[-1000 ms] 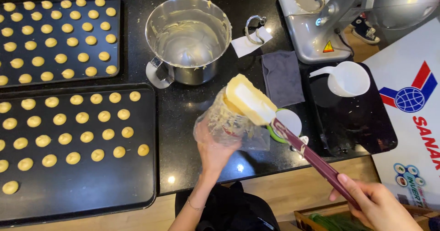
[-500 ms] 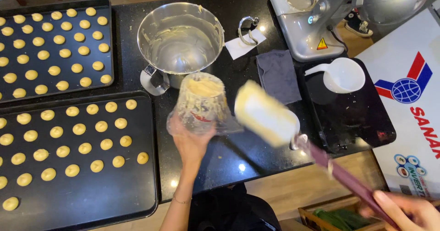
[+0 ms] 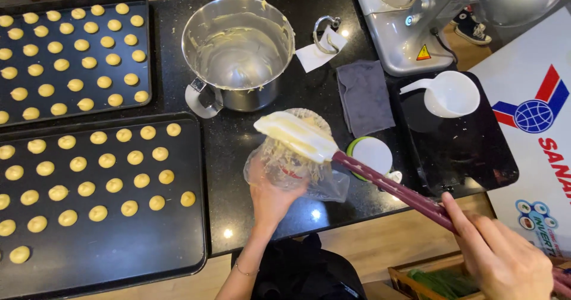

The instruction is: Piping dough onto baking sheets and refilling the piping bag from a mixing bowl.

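Observation:
My left hand (image 3: 270, 198) grips a clear plastic piping bag (image 3: 291, 157) smeared with pale dough, held upright with its mouth open over the black counter. My right hand (image 3: 499, 252) holds the maroon handle of a spatula (image 3: 333, 151) at its far end. The spatula's white blade, coated in dough, lies across the bag's open mouth. A steel mixing bowl (image 3: 238, 50) with dough smears stands just behind the bag.
Two black baking trays, one far left (image 3: 143, 50) and one near left (image 3: 178, 240), hold several rows of small round yellow dough dollops. A stand mixer (image 3: 416, 32), grey cloth (image 3: 363, 95), white scoop (image 3: 452, 95) on a black scale and a round lid (image 3: 372, 154) sit at right.
The spatula blade has swung left and back over the bag's mouth. The bag has moved right and lower, closer to me. My right hand has come further into view.

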